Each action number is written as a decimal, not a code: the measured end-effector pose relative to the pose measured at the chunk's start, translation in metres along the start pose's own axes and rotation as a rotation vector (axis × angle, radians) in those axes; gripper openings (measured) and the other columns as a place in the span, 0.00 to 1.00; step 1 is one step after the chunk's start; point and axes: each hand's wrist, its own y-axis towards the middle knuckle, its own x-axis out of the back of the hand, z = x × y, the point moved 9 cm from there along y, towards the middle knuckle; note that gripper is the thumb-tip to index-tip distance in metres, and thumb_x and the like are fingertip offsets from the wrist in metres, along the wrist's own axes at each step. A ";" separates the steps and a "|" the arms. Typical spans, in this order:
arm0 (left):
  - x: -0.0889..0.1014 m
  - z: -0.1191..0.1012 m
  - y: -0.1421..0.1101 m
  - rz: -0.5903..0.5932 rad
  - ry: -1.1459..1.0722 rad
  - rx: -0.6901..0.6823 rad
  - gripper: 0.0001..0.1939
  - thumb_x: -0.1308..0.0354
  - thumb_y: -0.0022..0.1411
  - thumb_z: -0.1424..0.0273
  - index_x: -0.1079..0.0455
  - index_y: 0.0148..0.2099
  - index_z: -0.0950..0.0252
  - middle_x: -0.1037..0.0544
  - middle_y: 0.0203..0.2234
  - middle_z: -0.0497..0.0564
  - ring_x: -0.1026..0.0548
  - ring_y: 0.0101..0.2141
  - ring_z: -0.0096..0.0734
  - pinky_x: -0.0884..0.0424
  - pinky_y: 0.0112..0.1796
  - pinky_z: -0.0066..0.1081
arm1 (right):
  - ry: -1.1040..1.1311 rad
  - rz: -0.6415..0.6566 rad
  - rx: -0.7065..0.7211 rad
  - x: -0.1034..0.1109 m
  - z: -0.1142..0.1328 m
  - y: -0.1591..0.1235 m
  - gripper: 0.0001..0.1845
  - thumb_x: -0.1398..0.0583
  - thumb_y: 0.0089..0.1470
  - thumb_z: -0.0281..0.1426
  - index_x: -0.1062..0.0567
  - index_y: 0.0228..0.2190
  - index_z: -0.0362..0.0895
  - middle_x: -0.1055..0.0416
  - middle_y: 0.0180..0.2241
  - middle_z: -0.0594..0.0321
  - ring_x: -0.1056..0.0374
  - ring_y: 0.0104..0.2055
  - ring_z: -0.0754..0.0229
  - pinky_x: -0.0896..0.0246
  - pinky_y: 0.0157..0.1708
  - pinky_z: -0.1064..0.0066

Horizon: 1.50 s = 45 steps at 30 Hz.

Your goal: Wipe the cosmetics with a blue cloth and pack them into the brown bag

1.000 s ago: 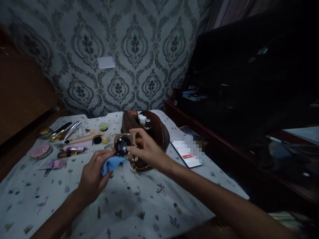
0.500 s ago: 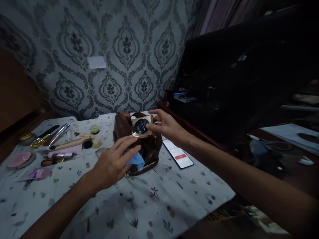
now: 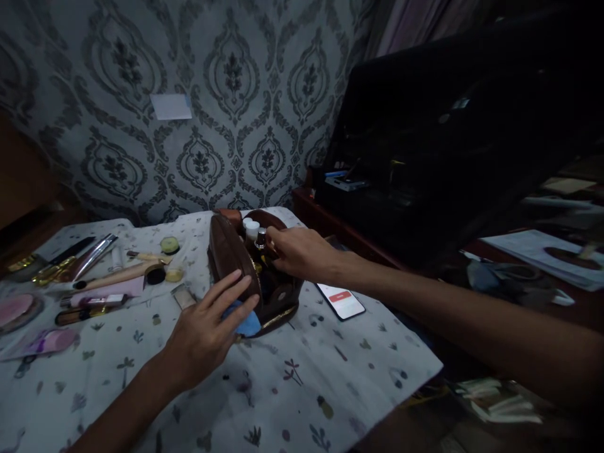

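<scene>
A brown makeup bag (image 3: 231, 248) stands unzipped, with white-capped bottles (image 3: 252, 230) and a silver-capped bottle (image 3: 261, 238) upright inside. My right hand (image 3: 302, 253) reaches into its opening from the right, fingers curled. The gold square compact it carried is largely hidden; only a small golden glint shows by the fingertips. My left hand (image 3: 207, 330) holds a blue cloth (image 3: 245, 319) under its fingers. Its fingertips rest against the bag's near left side.
Left of the bag lie makeup brushes (image 3: 117, 275), a round green-lidded jar (image 3: 170, 245), tubes (image 3: 101, 301) and a pink compact (image 3: 19, 311) on the patterned cloth (image 3: 283, 402). A lit phone (image 3: 342, 301) lies right of the bag. A large dark panel (image 3: 425, 157) rises at right.
My right hand has brought the gold compact from beside the blue cloth over the bag and down into its opening. My left hand has moved to the bag, keeping the cloth.
</scene>
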 end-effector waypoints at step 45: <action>0.012 0.010 0.046 0.109 -0.059 -0.045 0.18 0.51 0.65 0.78 0.31 0.55 0.67 0.22 0.50 0.59 0.29 0.55 0.46 0.23 0.45 0.39 | -0.268 0.203 0.084 -0.028 0.009 0.011 0.19 0.38 0.55 0.29 0.24 0.50 0.43 0.22 0.46 0.48 0.31 0.52 0.44 0.54 0.50 0.53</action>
